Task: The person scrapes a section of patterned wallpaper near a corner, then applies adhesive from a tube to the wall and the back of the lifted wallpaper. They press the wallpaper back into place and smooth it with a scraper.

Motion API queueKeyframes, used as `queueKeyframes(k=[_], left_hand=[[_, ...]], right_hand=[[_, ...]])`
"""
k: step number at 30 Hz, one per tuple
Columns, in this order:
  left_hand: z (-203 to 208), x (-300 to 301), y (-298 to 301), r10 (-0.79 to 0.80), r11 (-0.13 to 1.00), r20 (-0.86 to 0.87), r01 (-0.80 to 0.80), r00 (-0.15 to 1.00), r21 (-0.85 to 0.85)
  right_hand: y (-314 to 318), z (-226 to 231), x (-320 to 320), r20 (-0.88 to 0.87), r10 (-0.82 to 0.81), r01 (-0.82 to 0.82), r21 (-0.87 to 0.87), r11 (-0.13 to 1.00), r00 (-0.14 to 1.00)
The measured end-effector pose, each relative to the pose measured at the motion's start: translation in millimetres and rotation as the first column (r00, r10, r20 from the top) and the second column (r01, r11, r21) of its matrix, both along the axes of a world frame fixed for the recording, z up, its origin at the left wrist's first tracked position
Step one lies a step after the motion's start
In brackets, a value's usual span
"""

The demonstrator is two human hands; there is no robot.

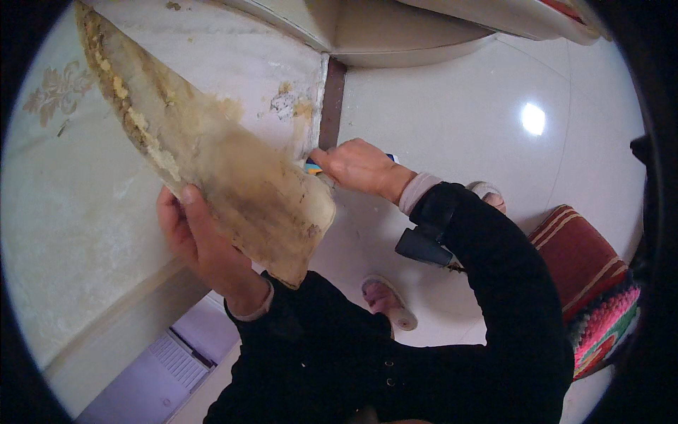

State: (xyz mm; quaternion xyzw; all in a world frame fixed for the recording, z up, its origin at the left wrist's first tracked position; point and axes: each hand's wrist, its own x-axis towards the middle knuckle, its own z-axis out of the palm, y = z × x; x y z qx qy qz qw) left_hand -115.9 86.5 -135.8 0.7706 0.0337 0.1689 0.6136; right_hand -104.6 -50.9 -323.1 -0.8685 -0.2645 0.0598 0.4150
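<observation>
A peeled-back strip of wallpaper [233, 169], its underside stained brown and yellow, hangs away from the wall in front of me. My left hand [205, 240] grips the strip's lower left edge, thumb on top. Beyond the strip's right end, my right hand [357, 168] is closed near the wall's bottom edge by the brown baseboard [332, 102]. Bits of blue and yellow show at that hand; they belong to an object mostly hidden by the fingers and the paper. Bare, patchy plaster [282, 106] with brown stains shows behind the strip.
Pale wallpaper [78, 198] with a flower pattern covers the wall at left. A curved cabinet base [409, 49] stands at the far side. On the glossy tiled floor [452, 106] are my pink slipper [388, 300], a dark grey object [422, 246] and a red striped stool cover [583, 258].
</observation>
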Motion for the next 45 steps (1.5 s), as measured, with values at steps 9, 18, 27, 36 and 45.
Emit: queueKeyframes(k=[9, 18, 27, 36, 45], left_hand=[[2.3, -0.1, -3.2, 0.019, 0.998, 0.038, -0.022, 0.999, 0.062], [3.2, 2.8, -3.5, 0.039, 0.985, 0.046, -0.046, 0.998, 0.163], [1.2, 2.8, 0.1, 0.024, 0.982, 0.052, -0.033, 0.998, 0.184], [1.1, 4.0, -2.8, 0.009, 0.984, 0.052, -0.018, 0.999, 0.176], [-3.7, 5.6, 0.9, 0.043, 0.975, 0.069, -0.057, 0.997, 0.215]], right_hand=[[-5.7, 19.6, 14.6, -0.025, -0.044, 0.047, 0.117, 0.992, 0.999], [-1.5, -4.2, -4.8, -0.082, 0.004, 0.0, 0.05, 0.999, 0.997], [-8.5, -37.9, 18.3, -0.073, -0.103, 0.101, -0.027, 0.994, 0.992], [-18.5, -42.1, 35.3, -0.067, -0.17, 0.168, -0.032, 0.985, 0.983], [-29.3, -47.9, 83.9, -0.239, -0.449, 0.466, 0.017, 0.884, 0.861]])
